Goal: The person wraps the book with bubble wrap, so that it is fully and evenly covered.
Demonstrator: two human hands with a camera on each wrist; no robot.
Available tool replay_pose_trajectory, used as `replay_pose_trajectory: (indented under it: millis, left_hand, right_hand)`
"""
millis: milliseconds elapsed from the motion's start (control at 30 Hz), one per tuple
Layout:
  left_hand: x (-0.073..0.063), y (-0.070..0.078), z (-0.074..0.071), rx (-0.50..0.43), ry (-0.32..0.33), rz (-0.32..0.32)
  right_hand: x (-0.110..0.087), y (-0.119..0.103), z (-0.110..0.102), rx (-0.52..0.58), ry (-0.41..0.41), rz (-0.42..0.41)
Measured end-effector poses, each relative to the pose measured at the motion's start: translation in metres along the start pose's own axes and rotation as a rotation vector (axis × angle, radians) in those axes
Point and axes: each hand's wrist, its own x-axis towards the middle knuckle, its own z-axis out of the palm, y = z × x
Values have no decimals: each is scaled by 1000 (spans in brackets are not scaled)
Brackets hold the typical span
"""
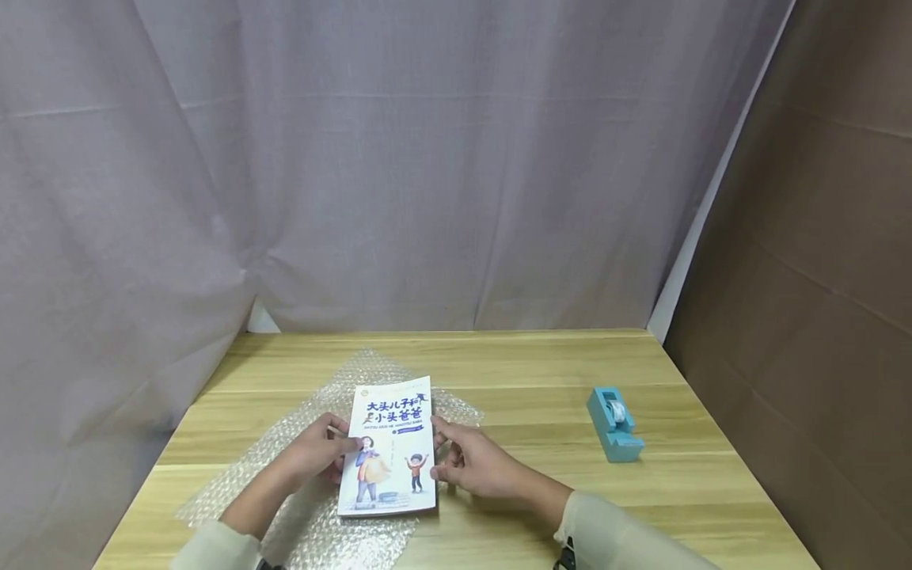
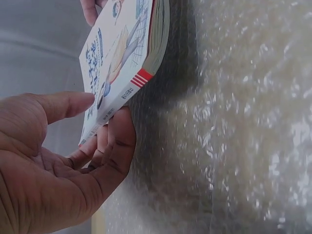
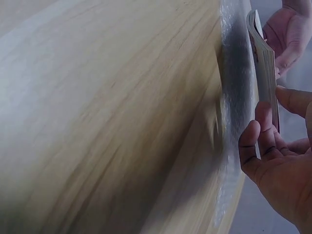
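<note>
A white paperback book (image 1: 392, 451) with blue Chinese title characters and two drawn figures is held over the bubble wrap (image 1: 285, 443). My left hand (image 1: 313, 451) grips its spine edge, thumb on the cover and fingers underneath, as the left wrist view shows of the left hand (image 2: 63, 161). On the opposite edge, my right hand (image 1: 480, 463) pinches the book between thumb and fingers. Seen in the right wrist view, the book (image 3: 263, 63) is raised above the sheet, its pages bowed slightly, with the right hand (image 3: 282, 161) at its near edge.
A blue tape dispenser (image 1: 615, 423) with a roll of tape stands on the right of the wooden table (image 1: 534, 372). The bubble wrap lies diagonally beneath the book. Grey curtain (image 1: 427, 198) hangs behind the table, and a brown panel (image 1: 805, 277) borders it on the right.
</note>
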Motion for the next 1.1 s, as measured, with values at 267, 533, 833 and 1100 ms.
replay_pose_trajectory:
  millis: [267, 533, 833, 1100]
  left_hand:
    - [-3, -2, -9, 29, 20, -24]
    - [-3, -7, -16, 42, 26, -24]
    - [-4, -11, -23, 54, 43, -25]
    - [-4, -14, -28, 48, 49, -33]
  right_hand:
    - [9, -1, 7, -22, -20, -13]
    - [18, -2, 13, -13, -31, -7]
    - [26, -5, 20, -26, -43, 6]
    - [31, -4, 28, -15, -26, 13]
